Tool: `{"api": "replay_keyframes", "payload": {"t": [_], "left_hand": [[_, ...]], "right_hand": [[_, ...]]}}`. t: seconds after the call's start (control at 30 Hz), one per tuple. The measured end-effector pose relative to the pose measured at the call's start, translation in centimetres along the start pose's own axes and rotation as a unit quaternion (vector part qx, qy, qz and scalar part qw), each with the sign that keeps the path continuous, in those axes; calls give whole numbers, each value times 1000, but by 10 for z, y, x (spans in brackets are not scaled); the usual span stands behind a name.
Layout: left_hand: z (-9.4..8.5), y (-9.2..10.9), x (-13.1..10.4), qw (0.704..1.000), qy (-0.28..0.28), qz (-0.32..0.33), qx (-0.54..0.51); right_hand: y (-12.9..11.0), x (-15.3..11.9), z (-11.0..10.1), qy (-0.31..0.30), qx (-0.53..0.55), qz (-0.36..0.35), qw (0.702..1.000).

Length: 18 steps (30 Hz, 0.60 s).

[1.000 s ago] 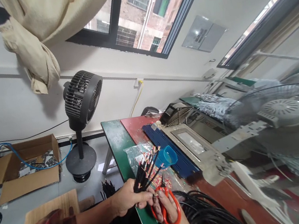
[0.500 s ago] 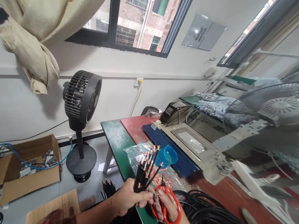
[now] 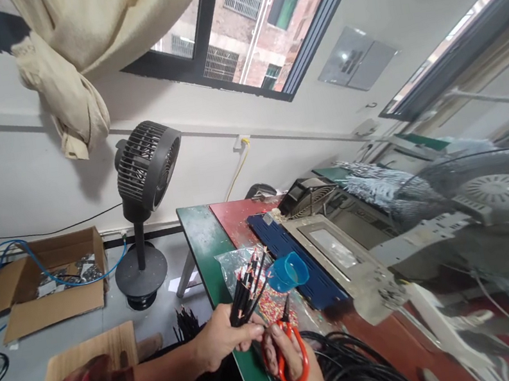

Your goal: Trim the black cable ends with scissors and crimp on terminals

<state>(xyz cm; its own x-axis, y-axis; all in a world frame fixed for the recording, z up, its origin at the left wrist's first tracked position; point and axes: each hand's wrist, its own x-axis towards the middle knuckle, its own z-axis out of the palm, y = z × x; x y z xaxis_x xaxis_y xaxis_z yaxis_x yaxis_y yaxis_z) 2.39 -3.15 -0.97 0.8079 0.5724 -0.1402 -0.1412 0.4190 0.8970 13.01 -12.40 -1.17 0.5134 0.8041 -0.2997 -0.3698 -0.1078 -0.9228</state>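
Note:
My left hand (image 3: 225, 335) is closed around a bundle of black cables (image 3: 242, 293), whose stripped ends show red and pale wires pointing up and away. Close beside it, my right hand (image 3: 292, 359) has its fingers through the loops of orange-handled scissors (image 3: 298, 375). The dark blades point away from me over a clear plastic bag (image 3: 230, 263) strewn with small red and yellow bits (image 3: 274, 307). Just beyond the cable ends is a blue plastic cup (image 3: 290, 270). A coil of black cable (image 3: 357, 368) lies to the right of my right hand.
A blue panel (image 3: 295, 258) and a beige machine (image 3: 332, 246) stand on the green and red table (image 3: 195, 226). At right is a large fan (image 3: 500, 201). A dark pedestal fan (image 3: 147, 166) and an open cardboard box (image 3: 55, 315) are on the floor at left.
My right hand with the scissors has drawn slightly away from the left hand and the cables. The whole view has shifted a little; the left hand keeps its hold.

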Motion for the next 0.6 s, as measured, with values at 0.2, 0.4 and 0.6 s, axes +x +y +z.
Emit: {"api": "replay_keyframes", "payload": {"t": [0.2,0.4,0.6], "left_hand": [[0,0,1,1000,15,-5,-1],[0,5,4,980,71,-114,-150],[-8,-1,9,956,86,-155,-235]], "right_hand": [[-5,-2,1,45,-121,-46,990],[1,-9,6,171,-235,-313,904],[25,-9,-3,62,-385,-425,817]]}}
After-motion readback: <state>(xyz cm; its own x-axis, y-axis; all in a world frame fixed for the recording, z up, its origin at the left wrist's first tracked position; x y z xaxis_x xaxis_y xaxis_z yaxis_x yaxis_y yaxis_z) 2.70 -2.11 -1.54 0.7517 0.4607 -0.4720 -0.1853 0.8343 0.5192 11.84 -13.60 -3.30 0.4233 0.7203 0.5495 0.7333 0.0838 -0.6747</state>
